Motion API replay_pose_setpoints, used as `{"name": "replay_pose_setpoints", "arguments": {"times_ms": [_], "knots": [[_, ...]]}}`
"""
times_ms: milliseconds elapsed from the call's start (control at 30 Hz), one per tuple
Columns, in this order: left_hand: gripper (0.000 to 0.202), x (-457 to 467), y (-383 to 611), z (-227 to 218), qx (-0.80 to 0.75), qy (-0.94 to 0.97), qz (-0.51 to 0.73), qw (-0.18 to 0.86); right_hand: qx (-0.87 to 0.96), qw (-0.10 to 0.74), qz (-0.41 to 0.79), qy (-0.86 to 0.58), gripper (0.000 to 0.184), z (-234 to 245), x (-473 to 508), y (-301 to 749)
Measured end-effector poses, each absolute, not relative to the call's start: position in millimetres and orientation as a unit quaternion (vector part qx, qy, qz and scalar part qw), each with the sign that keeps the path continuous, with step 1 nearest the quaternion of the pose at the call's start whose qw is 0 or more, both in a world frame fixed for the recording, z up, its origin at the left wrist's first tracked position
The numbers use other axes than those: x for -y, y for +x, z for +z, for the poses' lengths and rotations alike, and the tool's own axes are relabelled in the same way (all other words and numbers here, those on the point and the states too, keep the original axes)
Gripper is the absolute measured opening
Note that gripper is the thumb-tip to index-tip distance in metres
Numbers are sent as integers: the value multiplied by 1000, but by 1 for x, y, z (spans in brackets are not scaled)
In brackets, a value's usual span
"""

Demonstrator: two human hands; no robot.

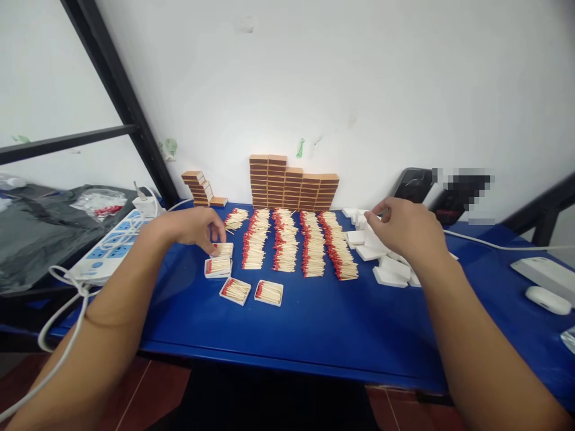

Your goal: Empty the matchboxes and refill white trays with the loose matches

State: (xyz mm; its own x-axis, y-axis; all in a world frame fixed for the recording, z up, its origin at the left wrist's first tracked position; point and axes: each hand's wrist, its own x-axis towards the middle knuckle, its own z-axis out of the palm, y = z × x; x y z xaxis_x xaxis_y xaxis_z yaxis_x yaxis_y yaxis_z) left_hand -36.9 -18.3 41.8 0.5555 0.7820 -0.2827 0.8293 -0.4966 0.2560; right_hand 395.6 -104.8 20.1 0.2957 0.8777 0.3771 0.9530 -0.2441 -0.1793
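Several rows of red-tipped matches (287,242) lie on the blue table (314,323). Filled white match trays (236,290) sit in front of them at the left. My left hand (193,226) hovers over a filled tray (223,249), its fingers curled and pinched on the tray's edge. My right hand (406,227) rests on a heap of empty white trays (386,266) at the right, with its fingers curled on one of them. Stacks of brown matchbox sleeves (291,188) stand against the wall.
A smaller stack of sleeves (200,188) leans at the back left. A power strip (112,245) with white cables lies left of the table. A white keyboard (548,275) and mouse (548,299) sit at the right. A black device (413,185) leans on the wall.
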Motion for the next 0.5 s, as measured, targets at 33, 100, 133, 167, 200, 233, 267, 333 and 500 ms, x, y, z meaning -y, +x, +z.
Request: {"name": "replay_pose_setpoints", "arguments": {"times_ms": [33, 100, 133, 167, 200, 233, 267, 333, 500], "knots": [[28, 19, -35, 41, -455, 869, -59, 186, 587, 197, -96, -780, 22, 20, 105, 394], [28, 19, -33, 41, -442, 875, -49, 192, 587, 208, -86, -777, 19, 22, 107, 391], [29, 20, -33, 42, -442, 874, -48, 197, 587, 211, -80, -777, 18, 23, 107, 390], [31, 20, -34, 42, -443, 872, -51, 204, 587, 214, -74, -777, 17, 24, 108, 390], [32, 20, -34, 42, -446, 868, -55, 213, 586, 217, -68, -777, 17, 25, 109, 390], [34, 20, -35, 43, -448, 863, -59, 223, 588, 222, -64, -775, 17, 25, 109, 390], [37, 20, -35, 43, -450, 860, -62, 231, 591, 227, -60, -772, 16, 26, 110, 390], [38, 19, -36, 42, -450, 859, -57, 238, 597, 238, -54, -764, 16, 26, 110, 390], [34, 13, -38, 38, -453, 869, -31, 194, 602, 253, -46, -756, 16, 25, 110, 391]]}}
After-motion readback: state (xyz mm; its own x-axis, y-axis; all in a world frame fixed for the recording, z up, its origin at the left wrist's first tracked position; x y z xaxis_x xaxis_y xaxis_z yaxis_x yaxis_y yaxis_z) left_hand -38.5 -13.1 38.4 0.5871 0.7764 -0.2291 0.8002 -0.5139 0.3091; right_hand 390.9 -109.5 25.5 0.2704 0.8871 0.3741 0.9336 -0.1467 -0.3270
